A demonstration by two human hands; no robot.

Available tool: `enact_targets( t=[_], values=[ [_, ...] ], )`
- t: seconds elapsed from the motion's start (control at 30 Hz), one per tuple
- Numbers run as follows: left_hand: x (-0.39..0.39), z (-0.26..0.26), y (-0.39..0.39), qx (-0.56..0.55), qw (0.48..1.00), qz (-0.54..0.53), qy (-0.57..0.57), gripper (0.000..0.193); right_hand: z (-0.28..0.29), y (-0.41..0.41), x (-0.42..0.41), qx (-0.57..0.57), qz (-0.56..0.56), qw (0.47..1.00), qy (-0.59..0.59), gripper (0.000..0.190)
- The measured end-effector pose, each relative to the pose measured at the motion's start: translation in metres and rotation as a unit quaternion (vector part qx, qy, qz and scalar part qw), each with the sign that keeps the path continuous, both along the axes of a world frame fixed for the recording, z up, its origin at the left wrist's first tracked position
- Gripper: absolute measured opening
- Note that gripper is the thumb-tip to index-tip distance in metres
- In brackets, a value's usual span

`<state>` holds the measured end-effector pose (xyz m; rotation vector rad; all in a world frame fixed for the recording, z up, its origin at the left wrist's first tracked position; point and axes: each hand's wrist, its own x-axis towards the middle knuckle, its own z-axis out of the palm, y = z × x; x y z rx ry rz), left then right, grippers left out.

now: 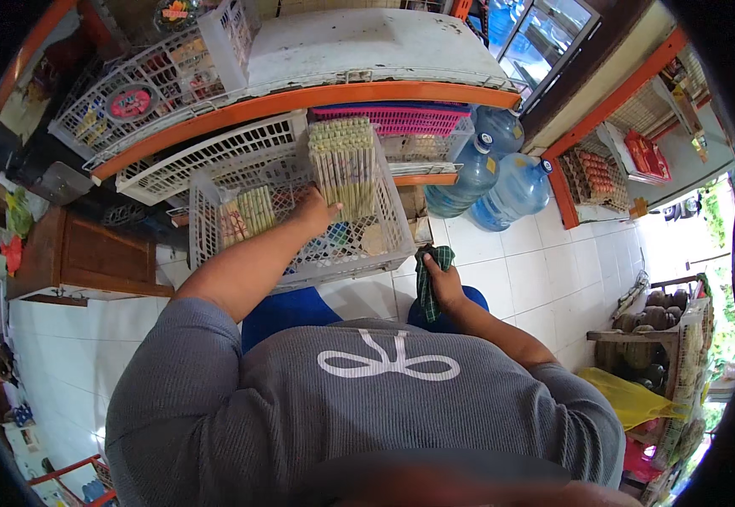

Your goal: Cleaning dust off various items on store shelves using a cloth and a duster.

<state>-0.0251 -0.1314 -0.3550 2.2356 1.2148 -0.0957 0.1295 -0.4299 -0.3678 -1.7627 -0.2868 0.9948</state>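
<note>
A white plastic basket [304, 272] with lattice walls stands before me, tilted in the view. My left hand [317, 212] reaches into it beside a tall stack of slim, pale green patterned packets [345, 165]; the thumb points toward the stack, and the other fingers are partly hidden, so a grip cannot be told. Smaller upright packets [250, 212] stand at the basket's left side. Near the basket's right corner, my right hand [443, 279] holds a crumpled green checked cloth [428, 285].
An orange-edged metal shelf [380, 92] runs above the basket. Large blue water jugs [513, 190] stand on the tiled floor to the right. A pink basket [405, 120] sits under the shelf. To the left is a brown wooden cabinet [108, 253]; egg trays [592, 177] lie at far right.
</note>
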Motion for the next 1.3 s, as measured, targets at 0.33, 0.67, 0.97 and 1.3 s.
enact_targets(
  t=[0.33,0.67,0.97,1.3],
  values=[
    [-0.034,0.037,0.054,0.026,0.964,-0.203,0.172,0.057,0.015,0.008,0.008,0.01,0.001,0.997,-0.081,0.039],
    [-0.102,0.047,0.056,0.144,0.872,-0.382,0.269,0.048,0.06,0.01,0.011,0.033,-0.034,0.991,-0.128,0.034],
    [-0.096,0.082,0.053,0.112,0.797,-0.48,0.348,0.06,0.096,0.009,-0.004,0.122,-0.046,0.982,-0.137,0.031],
    [-0.142,0.172,0.043,0.269,0.916,-0.289,-0.072,0.031,0.13,0.014,-0.009,0.243,-0.121,0.951,-0.15,0.034]
  ],
)
